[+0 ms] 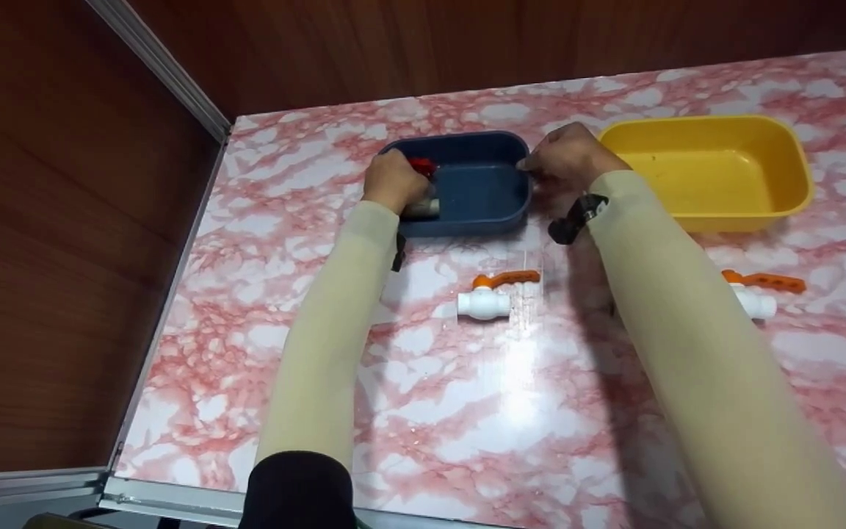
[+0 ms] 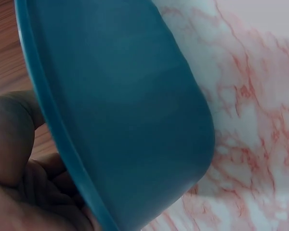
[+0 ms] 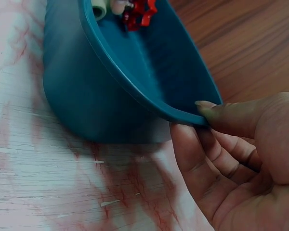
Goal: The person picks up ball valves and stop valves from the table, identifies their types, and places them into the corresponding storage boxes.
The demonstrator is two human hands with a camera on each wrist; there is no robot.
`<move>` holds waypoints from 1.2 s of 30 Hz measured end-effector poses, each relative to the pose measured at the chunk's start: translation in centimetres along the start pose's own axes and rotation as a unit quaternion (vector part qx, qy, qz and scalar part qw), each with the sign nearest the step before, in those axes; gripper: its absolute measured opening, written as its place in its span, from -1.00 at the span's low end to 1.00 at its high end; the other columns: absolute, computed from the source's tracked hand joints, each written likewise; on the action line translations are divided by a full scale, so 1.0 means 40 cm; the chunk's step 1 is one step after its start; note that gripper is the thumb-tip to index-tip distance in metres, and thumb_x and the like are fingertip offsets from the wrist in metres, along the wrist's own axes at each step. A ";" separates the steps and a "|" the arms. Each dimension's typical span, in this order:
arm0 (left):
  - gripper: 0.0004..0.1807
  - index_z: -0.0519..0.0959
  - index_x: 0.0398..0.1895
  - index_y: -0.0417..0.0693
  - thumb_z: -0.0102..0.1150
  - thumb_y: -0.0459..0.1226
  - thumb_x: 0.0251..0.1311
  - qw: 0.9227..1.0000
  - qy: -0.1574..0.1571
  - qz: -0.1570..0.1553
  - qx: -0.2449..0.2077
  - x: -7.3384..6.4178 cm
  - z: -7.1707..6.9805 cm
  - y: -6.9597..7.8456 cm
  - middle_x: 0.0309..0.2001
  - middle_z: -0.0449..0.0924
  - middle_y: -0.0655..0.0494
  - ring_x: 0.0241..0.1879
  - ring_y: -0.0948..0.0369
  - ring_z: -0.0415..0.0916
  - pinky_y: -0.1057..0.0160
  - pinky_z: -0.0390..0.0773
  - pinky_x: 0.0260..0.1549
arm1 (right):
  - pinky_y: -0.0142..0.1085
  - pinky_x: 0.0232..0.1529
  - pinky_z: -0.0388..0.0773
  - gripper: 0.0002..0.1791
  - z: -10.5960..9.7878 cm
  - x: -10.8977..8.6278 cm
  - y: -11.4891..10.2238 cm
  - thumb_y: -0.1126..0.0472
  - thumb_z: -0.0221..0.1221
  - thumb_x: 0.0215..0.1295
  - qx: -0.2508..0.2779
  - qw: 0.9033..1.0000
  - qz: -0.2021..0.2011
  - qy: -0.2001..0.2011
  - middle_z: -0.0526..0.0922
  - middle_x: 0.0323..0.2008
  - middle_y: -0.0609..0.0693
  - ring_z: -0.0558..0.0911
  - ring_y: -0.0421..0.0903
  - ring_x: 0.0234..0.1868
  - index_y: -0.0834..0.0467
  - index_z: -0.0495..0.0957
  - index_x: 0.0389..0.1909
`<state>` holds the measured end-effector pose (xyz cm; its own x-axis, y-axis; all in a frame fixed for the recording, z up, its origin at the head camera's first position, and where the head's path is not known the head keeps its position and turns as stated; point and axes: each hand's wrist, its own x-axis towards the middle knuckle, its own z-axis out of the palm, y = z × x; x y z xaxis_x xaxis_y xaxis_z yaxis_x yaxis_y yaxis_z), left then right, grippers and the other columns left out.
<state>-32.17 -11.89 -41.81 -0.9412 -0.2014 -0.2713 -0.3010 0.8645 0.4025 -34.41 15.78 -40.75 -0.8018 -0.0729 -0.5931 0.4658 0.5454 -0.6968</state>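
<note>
Because the blue bin (image 1: 467,226) could slide, the right hand (image 1: 568,156) seemingly steadies it, pinching the right rim. Left hand (image 1: 393,180): grip apparently curled about the red valve (image 1: 423,167), inside the left end, fingers partly hidden. Right half: open floor, walls bounding sideways movement. Yellow bin (image 1: 739,222): close beside right hand. Two white valves (image 1: 483,303): table (image 1: 423,389), well apart.
</note>
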 end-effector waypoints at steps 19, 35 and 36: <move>-0.27 0.54 0.62 -0.11 0.53 -0.18 0.44 0.996 -0.075 -0.047 -0.007 -0.022 -0.063 0.050 0.52 0.63 0.03 0.28 0.08 0.55 0.16 0.72 0.33 | -0.27 0.27 0.67 -0.87 -0.006 -0.001 -0.012 0.04 0.33 0.74 0.015 1.000 -0.010 0.003 0.66 0.01 -0.06 0.64 -0.04 0.08 -0.01 0.70 0.07; -0.26 0.58 0.56 -0.18 0.60 -0.12 0.41 0.999 -0.036 -0.016 -0.025 -0.010 -0.051 0.022 0.45 0.70 -0.05 0.29 0.06 0.63 0.10 0.76 0.37 | -0.38 0.00 0.74 -0.85 0.004 0.001 0.007 0.09 0.37 0.70 0.013 0.999 -0.039 0.009 0.68 -0.21 -0.10 0.65 -0.09 -0.10 0.10 0.71 0.03; -0.25 0.58 0.56 -0.19 0.61 -0.10 0.40 0.999 -0.022 -0.008 -0.023 -0.006 -0.052 0.020 0.46 0.71 -0.06 0.31 0.05 0.66 0.08 0.75 0.43 | -0.39 -0.05 0.74 -0.85 0.003 0.000 0.008 0.10 0.37 0.70 0.014 0.999 -0.044 0.010 0.67 -0.25 -0.11 0.65 -0.09 -0.13 0.11 0.71 0.00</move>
<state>-32.51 -12.13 -39.61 -0.9286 -0.1938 -0.3165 -0.3242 0.8387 0.4376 -34.20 15.85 -41.04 -0.8477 -0.1031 -0.5204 0.4029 0.5131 -0.7579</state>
